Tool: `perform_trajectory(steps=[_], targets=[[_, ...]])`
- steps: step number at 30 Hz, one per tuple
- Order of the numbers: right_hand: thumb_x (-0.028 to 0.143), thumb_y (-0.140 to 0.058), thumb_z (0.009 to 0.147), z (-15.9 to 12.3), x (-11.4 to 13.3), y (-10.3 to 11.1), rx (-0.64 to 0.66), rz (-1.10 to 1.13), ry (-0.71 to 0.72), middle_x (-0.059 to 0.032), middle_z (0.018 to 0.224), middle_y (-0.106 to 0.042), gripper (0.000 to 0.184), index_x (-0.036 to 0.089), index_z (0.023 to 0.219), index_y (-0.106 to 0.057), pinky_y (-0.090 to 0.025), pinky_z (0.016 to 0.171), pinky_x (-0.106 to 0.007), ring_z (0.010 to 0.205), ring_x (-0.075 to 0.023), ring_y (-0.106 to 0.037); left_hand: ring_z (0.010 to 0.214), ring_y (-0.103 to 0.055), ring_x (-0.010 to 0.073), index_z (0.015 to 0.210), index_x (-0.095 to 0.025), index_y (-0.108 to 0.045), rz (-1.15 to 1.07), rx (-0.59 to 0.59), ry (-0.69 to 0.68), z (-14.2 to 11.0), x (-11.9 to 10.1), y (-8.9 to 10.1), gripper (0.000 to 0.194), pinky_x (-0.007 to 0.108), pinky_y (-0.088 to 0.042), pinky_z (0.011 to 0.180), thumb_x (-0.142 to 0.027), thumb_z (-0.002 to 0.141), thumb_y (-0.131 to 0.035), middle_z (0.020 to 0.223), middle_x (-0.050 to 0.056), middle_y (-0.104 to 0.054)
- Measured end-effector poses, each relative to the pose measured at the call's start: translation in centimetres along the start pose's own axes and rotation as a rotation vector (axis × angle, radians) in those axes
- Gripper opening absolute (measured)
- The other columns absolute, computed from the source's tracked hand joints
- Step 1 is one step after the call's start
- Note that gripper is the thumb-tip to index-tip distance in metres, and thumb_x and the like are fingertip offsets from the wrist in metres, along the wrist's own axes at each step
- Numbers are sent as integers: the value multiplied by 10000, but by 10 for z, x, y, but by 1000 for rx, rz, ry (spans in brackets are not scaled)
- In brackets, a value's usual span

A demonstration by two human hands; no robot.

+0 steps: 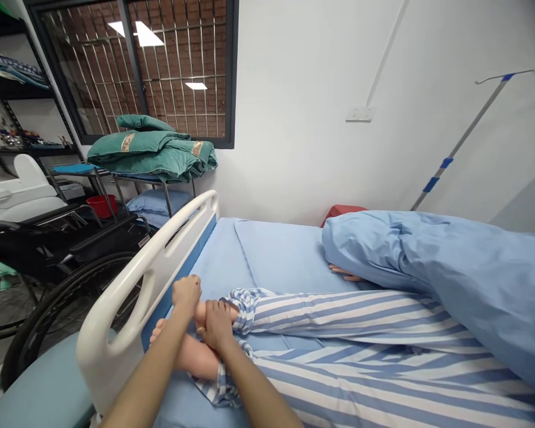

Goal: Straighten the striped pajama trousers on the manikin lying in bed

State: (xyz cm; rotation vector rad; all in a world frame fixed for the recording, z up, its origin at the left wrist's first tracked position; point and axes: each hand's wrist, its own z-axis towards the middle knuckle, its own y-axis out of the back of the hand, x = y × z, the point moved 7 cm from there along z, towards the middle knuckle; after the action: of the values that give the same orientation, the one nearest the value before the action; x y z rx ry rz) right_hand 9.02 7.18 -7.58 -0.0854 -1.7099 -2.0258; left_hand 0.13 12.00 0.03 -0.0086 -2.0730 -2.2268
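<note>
A figure in blue-and-white striped trousers (339, 318) lies on the bed with both feet bare; whether it is a person or a manikin I cannot tell. My left hand (187, 292) is closed at the toe end of the far foot (200, 312), its fingertips partly hidden. Just right of it, my right hand (217, 324) wraps over the ankle of that same foot, below the rolled-up trouser cuff (246, 309). The near foot (198, 358) lies under my forearms, its toes showing left of my left forearm.
The bed's white footboard (116, 309) stands close on the left, with a black wheelchair (57, 255) beyond it. A blue quilt (428, 255) covers the figure's upper part; fingers (345, 273) stick out under its edge. An IV pole (463, 137) leans at the right.
</note>
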Motion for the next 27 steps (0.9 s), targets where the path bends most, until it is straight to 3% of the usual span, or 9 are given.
perform_trajectory(steps=[4, 10, 16, 21, 27], targets=[[387, -713, 612, -2, 0, 1, -10, -4, 7, -107, 1023, -574, 478, 177, 992, -515, -313, 905, -399, 969, -280, -490, 811, -649, 266, 952, -77, -637, -14, -181, 97, -5, 6, 5, 402, 346, -457, 675, -211, 863, -269, 839, 187, -669], [389, -703, 621, -2, 1, 3, -8, -5, 8, -105, 1025, -572, 478, 178, 1004, -510, -322, 886, -391, 965, -275, -490, 807, -639, 236, 896, -94, -629, -44, -284, 104, -13, 12, 8, 367, 317, -457, 684, -196, 868, -278, 830, 143, -661], [363, -698, 616, -5, 2, 4, -3, 18, 11, -117, 1052, -569, 481, 176, 1017, -511, -306, 912, -403, 993, -285, -480, 840, -631, 226, 943, -80, -605, 39, -202, -3, -18, 11, 7, 323, 299, -475, 691, -67, 820, -307, 873, 148, -644], [340, -707, 597, -6, 2, 4, -24, 48, 2, -114, 1053, -576, 483, 180, 1015, -526, -305, 930, -412, 1007, -295, -484, 803, -643, 205, 1018, -71, -597, 80, -136, -63, -27, 11, 8, 355, 290, -496, 679, -61, 828, -298, 947, 166, -620], [314, -709, 581, -6, 3, 6, -20, 49, -13, -107, 1051, -586, 493, 179, 1028, -549, -315, 938, -415, 1010, -297, -497, 768, -658, 205, 1300, -82, -444, 159, -145, -87, -53, 22, 9, 486, 298, -508, 634, -94, 850, -262, 1102, 222, -573]])
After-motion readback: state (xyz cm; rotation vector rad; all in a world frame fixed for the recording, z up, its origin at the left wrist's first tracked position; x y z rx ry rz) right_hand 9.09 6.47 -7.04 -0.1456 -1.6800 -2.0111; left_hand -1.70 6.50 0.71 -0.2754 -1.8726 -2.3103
